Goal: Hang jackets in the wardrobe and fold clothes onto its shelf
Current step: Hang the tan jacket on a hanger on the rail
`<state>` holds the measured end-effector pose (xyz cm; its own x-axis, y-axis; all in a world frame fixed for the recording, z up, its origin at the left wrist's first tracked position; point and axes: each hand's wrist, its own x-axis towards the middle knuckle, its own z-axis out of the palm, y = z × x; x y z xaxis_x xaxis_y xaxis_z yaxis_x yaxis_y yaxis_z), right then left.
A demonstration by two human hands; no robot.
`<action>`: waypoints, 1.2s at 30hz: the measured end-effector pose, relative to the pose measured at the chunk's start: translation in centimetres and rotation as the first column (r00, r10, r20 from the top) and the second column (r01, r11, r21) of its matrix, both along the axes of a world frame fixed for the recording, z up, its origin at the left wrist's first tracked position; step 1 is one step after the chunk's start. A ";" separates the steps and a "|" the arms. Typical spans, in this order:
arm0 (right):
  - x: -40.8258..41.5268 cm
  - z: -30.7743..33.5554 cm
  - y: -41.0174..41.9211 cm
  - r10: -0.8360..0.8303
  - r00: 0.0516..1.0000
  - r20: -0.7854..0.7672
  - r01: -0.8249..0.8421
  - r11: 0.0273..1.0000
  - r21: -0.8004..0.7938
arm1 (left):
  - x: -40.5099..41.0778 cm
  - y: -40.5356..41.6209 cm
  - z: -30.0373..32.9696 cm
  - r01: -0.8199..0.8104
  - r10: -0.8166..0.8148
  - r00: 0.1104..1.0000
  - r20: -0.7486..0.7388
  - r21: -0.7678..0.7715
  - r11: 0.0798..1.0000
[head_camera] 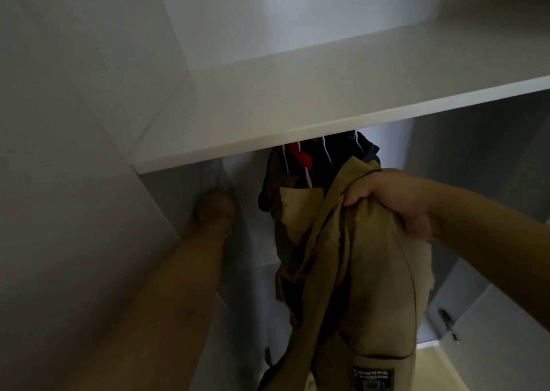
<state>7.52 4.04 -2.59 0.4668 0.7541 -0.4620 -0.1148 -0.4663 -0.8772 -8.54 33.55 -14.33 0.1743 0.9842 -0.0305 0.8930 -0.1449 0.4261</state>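
A tan jacket (351, 271) hangs in the wardrobe below the white shelf (297, 117). My right hand (390, 203) grips a fold of its fabric near the shoulder, fingers curled into the cloth. Behind it hangs a dark navy garment (336, 158) with red and white trim, its top hidden by the shelf. My left hand (214, 209) reaches into the dim space under the shelf, to the left of the jackets, next to the wardrobe's left wall. It is blurred, and I cannot see its fingers or anything in them.
The wardrobe's left side panel (74, 182) runs close along my left arm. An open door with a metal hinge (448, 323) stands at the lower right. The compartment above the shelf shows only its white back wall (282, 13).
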 end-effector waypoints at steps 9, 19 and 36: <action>-0.3 -0.4 -1.0 0.021 0.990 0.141 -0.020 1.000 -0.005 | -0.4 -5.2 -0.1 -0.055 0.023 0.926 0.376 0.074 0.996; -1.1 0.4 -4.8 0.116 0.969 0.218 -0.119 0.993 0.002 | -2.9 -10.2 1.6 0.015 0.022 0.946 0.325 -0.111 0.994; 4.6 -2.1 -13.0 0.246 0.724 0.645 -0.287 0.957 -0.044 | -9.5 -41.3 9.9 0.182 -0.183 0.949 0.258 0.030 0.983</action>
